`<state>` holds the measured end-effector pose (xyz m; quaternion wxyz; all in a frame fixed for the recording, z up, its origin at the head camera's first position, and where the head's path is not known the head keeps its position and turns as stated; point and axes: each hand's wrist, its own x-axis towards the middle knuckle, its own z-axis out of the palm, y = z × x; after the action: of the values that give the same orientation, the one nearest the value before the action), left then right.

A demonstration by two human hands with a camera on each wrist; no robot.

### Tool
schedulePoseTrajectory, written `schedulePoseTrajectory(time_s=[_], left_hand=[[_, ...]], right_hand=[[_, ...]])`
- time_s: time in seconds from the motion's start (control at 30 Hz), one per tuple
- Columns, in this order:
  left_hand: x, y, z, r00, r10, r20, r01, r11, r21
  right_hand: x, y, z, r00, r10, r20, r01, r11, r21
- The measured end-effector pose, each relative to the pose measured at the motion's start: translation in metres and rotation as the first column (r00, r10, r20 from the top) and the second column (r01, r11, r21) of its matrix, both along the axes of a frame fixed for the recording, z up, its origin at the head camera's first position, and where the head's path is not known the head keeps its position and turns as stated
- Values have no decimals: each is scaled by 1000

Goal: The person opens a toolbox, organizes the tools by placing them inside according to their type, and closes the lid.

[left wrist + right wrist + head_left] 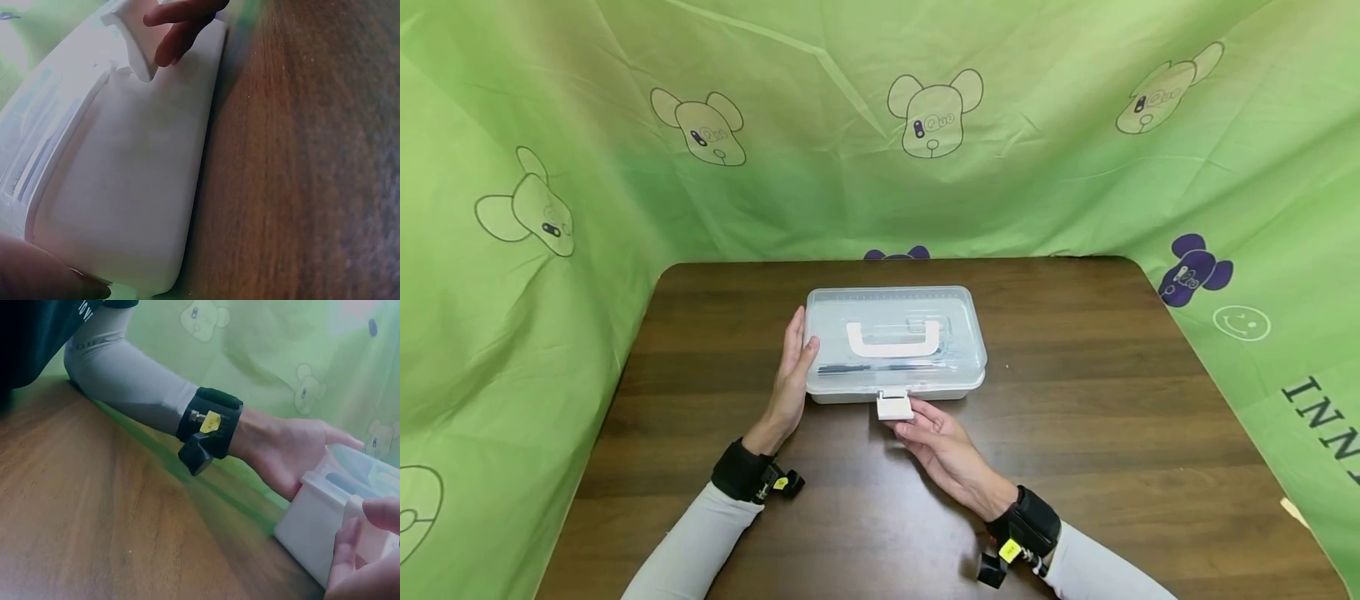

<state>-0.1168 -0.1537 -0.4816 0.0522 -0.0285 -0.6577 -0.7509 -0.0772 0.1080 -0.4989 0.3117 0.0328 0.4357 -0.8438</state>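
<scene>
A white plastic storage box (850, 397) with a translucent lid (827, 312) sits on the table. Its white carrying handle (895, 351) lies flat on the lid, and slender dark items (844, 369) show through. My left hand (786, 385) rests along the box's left end, fingers straight, thumb by the lid's edge. At the front, my right hand (951, 458) pinches the white latch (895, 407), which sticks outward from the box. In the left wrist view, the right fingers (181, 31) touch the latch (134, 37) from outside. The right wrist view has both hands at the box (306, 531).
The brown wooden table (1112, 400) has its far edge against a green cloth (820, 192) printed with bear heads. That cloth also hangs along both sides. Each wrist carries a black strap (741, 471) with a small camera.
</scene>
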Motion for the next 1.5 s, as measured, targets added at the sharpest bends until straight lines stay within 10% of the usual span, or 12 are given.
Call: schedulePoseTrajectory(time_s=[1.5], left_hand=[[0, -2, -2, 1000, -7, -6, 7, 999, -43]], right_hand=[[-14, -12, 30, 976, -130, 175, 112, 988, 108]])
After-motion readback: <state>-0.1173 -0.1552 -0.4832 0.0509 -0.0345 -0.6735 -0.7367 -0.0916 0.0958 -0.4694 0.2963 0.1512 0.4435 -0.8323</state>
